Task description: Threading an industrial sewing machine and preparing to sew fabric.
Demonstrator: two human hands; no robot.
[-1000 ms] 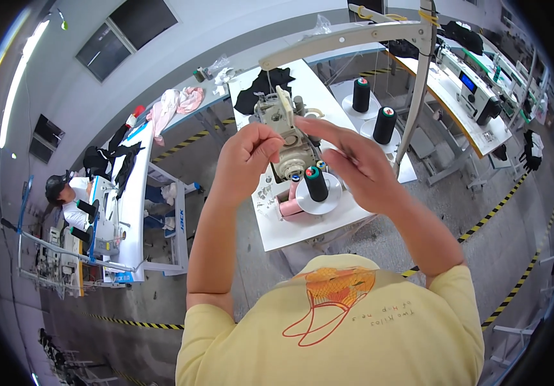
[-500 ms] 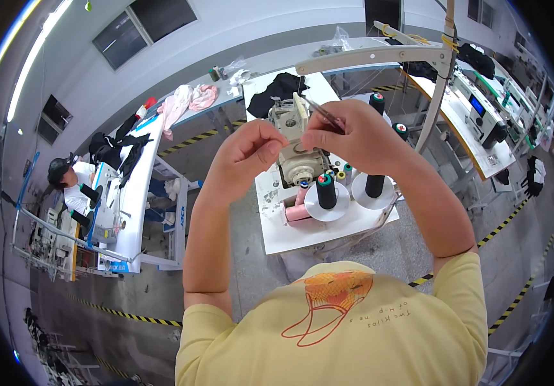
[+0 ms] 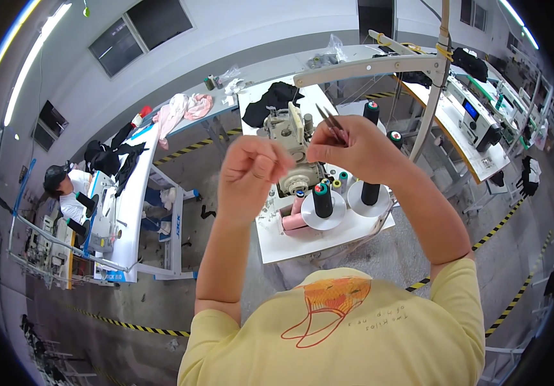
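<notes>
Over a white worktop (image 3: 277, 248) in what looked like a sewing room, both hands were up in front of a cream sewing machine (image 3: 283, 130), blocking part of it from view. The left hand (image 3: 248, 177) had its fingers curled with thumb and fingertips close together, but it came out blurry, so honestly I can't tell if anything was pinched in there. The right hand (image 3: 357, 151) was gripping a slim two-pronged tool (image 3: 330, 119), kind of like tweezers, with its dark tips sticking out up and to the left, slightly apart. Fingertips of the two hands were near each other with a small gap between.

On the near part of the worktop, a black thread cone (image 3: 323, 202) stood on a white disc (image 3: 332, 222), a second black cone (image 3: 370, 193) stood on another disc just to its right, and a pink thread cone (image 3: 294, 222) lay on its side to the left. Some black cloth (image 3: 270, 104) was bunched up on the far side of the machine, and a pale beam (image 3: 367, 67) crossed above that end.

Off to the left, a co-worker in a dark cap (image 3: 57, 180) was at another machine, with pink and white cloth (image 3: 180, 109) heaped farther back.
</notes>
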